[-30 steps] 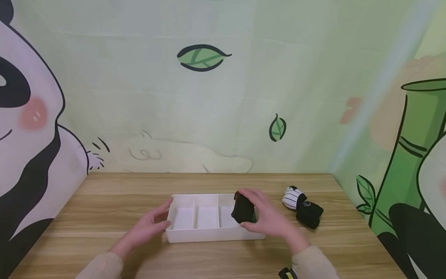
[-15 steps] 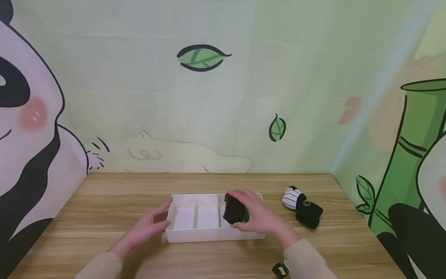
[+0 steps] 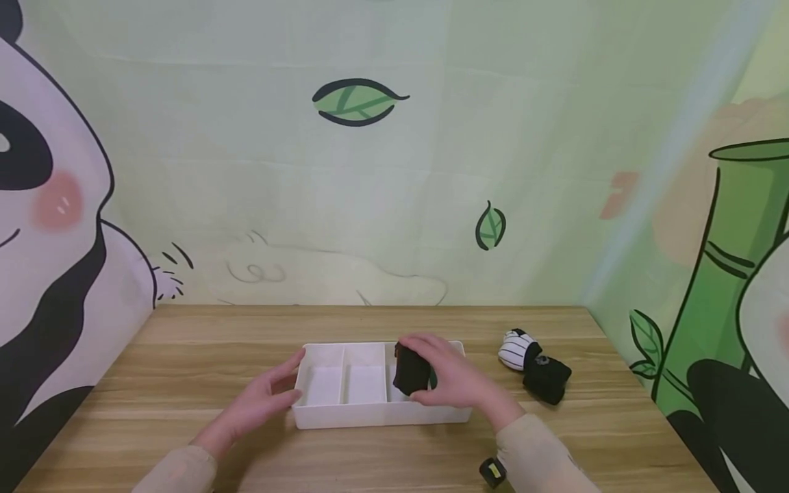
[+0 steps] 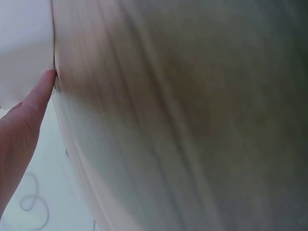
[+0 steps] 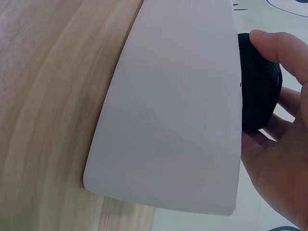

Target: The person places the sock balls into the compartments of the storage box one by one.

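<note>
A white tray (image 3: 382,415) with several compartments stands on the wooden table. My left hand (image 3: 271,394) rests against its left end, fingers and thumb extended; in the left wrist view one finger (image 4: 39,96) touches the tray's edge. Over the right part of the tray, my right hand (image 3: 453,376) grips a rolled-up black sock bundle (image 3: 411,370) between thumb and fingers. From the right wrist camera, the bundle (image 5: 260,82) shows partly above the tray's wall (image 5: 168,106), which hides its lower part. Whether it touches the tray floor cannot be seen.
Right of the tray lie two more rolled sock bundles, one white with black stripes (image 3: 514,349) and one black (image 3: 547,378), touching each other. A small black device with a yellow mark (image 3: 493,471) is beside my right sleeve. A panda-printed backdrop (image 3: 394,205) rises behind the table.
My right hand has moved left with the black sock bundle, from the tray's right end to further over the compartments, slowing lately. My left hand and the tray have stayed put.
</note>
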`<state>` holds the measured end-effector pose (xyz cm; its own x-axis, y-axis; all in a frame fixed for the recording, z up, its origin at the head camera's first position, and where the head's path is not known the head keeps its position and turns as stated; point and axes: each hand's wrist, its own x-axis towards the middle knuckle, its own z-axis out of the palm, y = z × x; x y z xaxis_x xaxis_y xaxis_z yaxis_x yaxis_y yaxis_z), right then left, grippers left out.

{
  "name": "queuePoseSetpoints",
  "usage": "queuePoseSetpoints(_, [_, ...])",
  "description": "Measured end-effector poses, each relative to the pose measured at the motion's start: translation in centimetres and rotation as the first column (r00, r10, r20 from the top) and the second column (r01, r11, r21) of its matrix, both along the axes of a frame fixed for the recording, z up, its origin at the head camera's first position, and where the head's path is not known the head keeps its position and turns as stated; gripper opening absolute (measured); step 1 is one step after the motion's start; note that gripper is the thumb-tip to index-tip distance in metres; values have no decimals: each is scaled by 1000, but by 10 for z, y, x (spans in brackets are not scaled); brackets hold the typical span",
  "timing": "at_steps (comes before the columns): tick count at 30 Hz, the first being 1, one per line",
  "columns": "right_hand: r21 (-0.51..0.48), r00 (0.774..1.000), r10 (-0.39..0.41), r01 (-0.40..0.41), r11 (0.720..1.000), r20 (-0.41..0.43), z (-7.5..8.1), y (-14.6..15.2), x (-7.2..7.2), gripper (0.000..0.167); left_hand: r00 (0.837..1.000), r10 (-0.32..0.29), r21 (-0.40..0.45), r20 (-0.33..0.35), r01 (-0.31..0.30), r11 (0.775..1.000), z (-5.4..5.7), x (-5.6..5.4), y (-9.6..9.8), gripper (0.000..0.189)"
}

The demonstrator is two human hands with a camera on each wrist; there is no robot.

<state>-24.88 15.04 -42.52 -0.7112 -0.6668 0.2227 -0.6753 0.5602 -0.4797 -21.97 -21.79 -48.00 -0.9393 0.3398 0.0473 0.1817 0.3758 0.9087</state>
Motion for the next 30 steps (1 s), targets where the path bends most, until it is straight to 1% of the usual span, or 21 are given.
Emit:
queuePoseSetpoints(10, [28,1000,22,-23,999,13,0,-3,-2,82,1000,0,-1,-4,0,1000,1,0,1,72])
queuePoseSetpoints(19, [49,1000,22,-21,999,-10,-4,-4,-6,81,1000,10,-13,-12,-11,1000,1,0,1,71])
queuePoseSetpoints(22, [45,999,45,-44,998,-23,-4,-4,-7,80,1000,14,-18,-13,-14,1000,1,0,1,71])
queuePoseSetpoints(26, [41,997,73,-72,997,-18,-4,-4,-7,77,1000,12,-18,-15,-13,1000,1,0,1,71])
queuePoseSetpoints(30, [39,998,59,-58,998,-1,-5,-2,-5,76,1000,10,-17,-15,-10,1000,1,0,1,71])
